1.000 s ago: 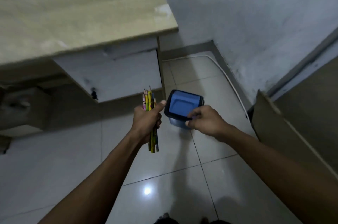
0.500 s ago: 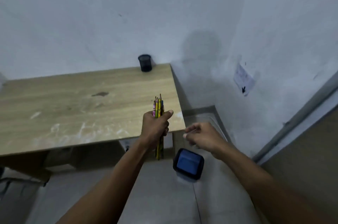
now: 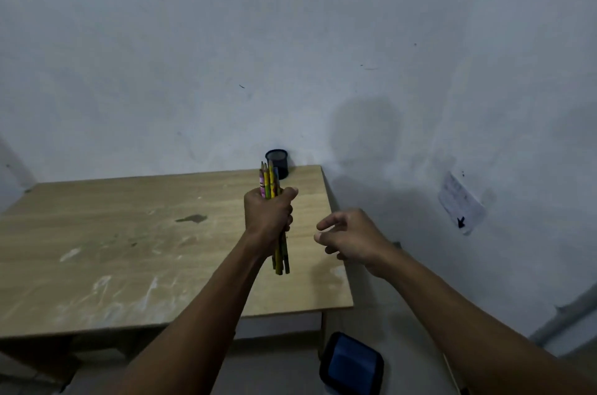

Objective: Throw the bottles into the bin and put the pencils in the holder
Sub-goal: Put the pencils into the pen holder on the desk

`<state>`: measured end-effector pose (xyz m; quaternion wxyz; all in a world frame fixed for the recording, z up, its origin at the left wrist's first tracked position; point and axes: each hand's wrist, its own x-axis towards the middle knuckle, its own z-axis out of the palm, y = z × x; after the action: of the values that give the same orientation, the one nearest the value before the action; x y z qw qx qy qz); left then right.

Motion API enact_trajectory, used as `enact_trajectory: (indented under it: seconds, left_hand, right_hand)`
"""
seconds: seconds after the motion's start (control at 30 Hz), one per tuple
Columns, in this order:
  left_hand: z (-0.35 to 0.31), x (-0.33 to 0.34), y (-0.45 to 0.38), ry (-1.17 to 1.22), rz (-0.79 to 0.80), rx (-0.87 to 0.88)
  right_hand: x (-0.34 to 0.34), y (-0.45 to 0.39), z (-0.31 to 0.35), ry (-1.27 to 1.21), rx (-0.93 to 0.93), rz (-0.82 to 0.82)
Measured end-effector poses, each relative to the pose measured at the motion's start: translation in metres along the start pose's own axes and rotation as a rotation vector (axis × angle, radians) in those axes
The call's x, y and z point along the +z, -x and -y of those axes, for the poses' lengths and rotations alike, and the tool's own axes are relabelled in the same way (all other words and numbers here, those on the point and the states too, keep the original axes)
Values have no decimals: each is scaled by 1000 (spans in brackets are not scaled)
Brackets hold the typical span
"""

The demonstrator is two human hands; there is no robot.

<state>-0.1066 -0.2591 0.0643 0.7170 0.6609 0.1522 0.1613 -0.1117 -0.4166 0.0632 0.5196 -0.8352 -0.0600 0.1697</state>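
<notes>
My left hand [image 3: 268,217] is closed around a bundle of several coloured pencils [image 3: 269,181], held upright over the right part of the wooden desk [image 3: 113,249]. A dark mesh pencil holder [image 3: 280,165] stands at the desk's far right corner against the wall, just behind the pencil tips. To the right of the bundle, my right hand [image 3: 350,236] hovers over the desk's right edge with loosely curled fingers and nothing in it. The bin [image 3: 350,364], black-rimmed with a blue lining, sits on the floor below the desk's near right corner. No bottles are in view.
White walls meet in a corner just right of the desk. A paper note [image 3: 462,202] with a black arrow sticks to the right wall. The desk top carries only stains and scuffs. A grey pipe or door frame [image 3: 565,317] runs along the right edge.
My view has tilted up from the floor to the desk. My right hand has let go of the bin and risen to desk height. My left hand has carried the pencils toward the holder.
</notes>
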Motion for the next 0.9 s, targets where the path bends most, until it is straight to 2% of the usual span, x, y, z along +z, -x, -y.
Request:
enact_trajectory:
  seconds: [0.17, 0.4, 0.53, 0.73, 0.9]
  left_hand:
    - [22, 5, -111, 35, -70, -7]
    - [61, 4, -290, 38, -212, -76]
    - [79, 9, -381, 69, -291, -75]
    - [101, 30, -479, 97, -286, 22]
    - [126, 57, -524, 107, -271, 88]
  right_hand:
    - [16, -105, 7, 15, 26, -6]
    - [46, -277, 17, 22, 161, -19]
    - [57, -361, 20, 88, 167, -83]
    - [70, -460, 7, 208, 196, -65]
    - [81, -521, -9, 279, 180, -53]
